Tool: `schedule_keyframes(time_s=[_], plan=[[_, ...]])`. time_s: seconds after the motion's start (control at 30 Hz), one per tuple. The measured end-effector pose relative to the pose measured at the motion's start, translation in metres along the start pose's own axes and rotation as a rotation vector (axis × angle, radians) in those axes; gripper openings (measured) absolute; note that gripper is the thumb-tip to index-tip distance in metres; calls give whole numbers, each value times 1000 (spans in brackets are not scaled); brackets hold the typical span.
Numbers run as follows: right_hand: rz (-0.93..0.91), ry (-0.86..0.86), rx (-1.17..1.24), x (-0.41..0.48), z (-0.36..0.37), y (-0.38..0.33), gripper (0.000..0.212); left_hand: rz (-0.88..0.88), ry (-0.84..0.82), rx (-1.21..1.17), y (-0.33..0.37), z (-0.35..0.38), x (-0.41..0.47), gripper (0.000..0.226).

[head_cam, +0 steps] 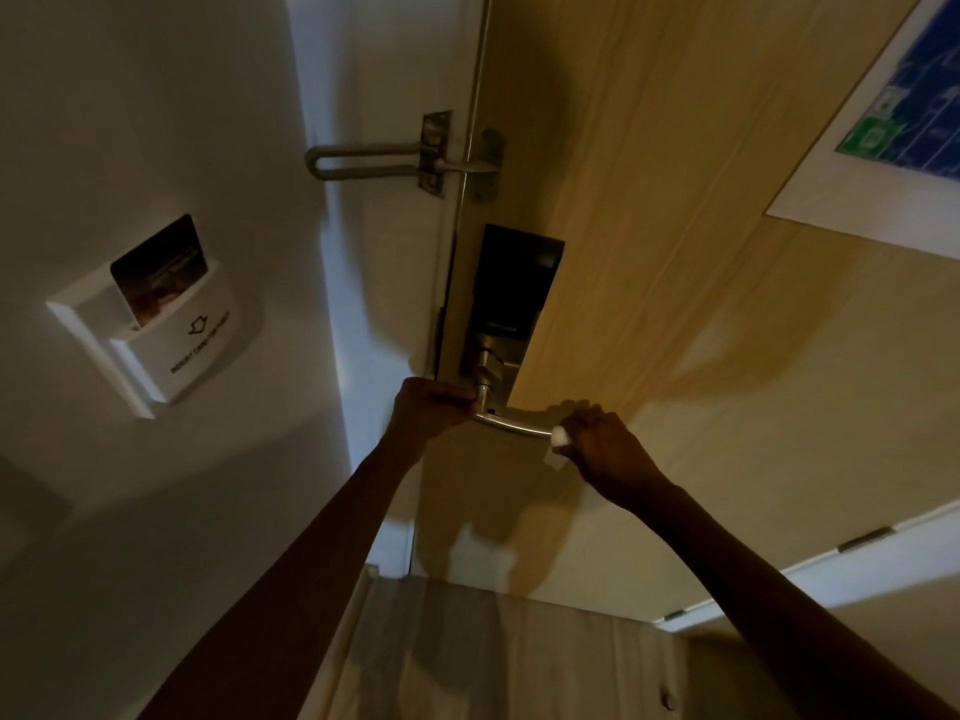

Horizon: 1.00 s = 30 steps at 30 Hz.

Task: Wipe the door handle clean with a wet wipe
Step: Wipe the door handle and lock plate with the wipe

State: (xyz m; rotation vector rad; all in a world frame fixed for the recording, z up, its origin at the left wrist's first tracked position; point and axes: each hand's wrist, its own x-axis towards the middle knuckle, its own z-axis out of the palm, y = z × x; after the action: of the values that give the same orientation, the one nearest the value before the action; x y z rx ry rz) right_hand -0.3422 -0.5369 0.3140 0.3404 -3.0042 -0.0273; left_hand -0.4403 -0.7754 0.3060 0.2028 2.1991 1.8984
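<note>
Door handle (511, 423) on the wooden door (675, 304): left hand (428, 410) closed around its pivot end, right hand (597, 444) pinching a white wet wipe (558, 441) against its free end.

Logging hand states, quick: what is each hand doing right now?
Left hand: closed around the pivot end of the door handle.
Right hand: closed on the wet wipe at the handle's free end.

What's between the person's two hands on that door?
In the head view, a bare stretch of the metal door handle runs between the left hand, gripping near the pivot, and the right hand, holding the wet wipe.
</note>
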Motion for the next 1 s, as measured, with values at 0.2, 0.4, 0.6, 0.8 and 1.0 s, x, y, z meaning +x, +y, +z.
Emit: schedule_keyframes(time_s=[0.2, 0.4, 0.6, 0.8, 1.0], plan=[[13, -68, 18, 6, -1, -5, 28, 34, -17, 13, 0, 0, 0, 17], [6, -73, 39, 30, -2, -33, 33, 85, 13, 61, -3, 2, 1, 21], [51, -102, 93, 39, 1, -49, 39, 122, 20, 143, -12, 1, 6, 28], [12, 89, 229, 28, -7, -44, 27, 175, 20, 82, -16, 1, 6, 26], [36, 56, 177, 32, 4, -44, 32, 150, -3, 82, -20, 1, 12, 26]])
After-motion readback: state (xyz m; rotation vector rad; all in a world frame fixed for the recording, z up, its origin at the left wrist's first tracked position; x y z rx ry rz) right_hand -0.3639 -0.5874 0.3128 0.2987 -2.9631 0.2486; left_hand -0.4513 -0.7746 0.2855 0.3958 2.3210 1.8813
